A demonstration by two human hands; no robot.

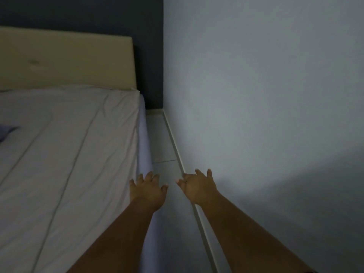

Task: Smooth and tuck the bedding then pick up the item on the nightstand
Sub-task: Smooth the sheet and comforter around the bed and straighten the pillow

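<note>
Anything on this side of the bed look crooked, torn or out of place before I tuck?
Nothing torn or spilled. The sheet still carries long diagonal creases, and a dark fabric piece lies at the far left edge. Both hands are open and empty.

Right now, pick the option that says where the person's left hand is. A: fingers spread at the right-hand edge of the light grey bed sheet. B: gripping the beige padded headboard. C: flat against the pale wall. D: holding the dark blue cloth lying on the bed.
A: the left hand reaches forward with fingers spread, empty, over the edge of the light grey bed sheet, far from the beige padded headboard.
</note>
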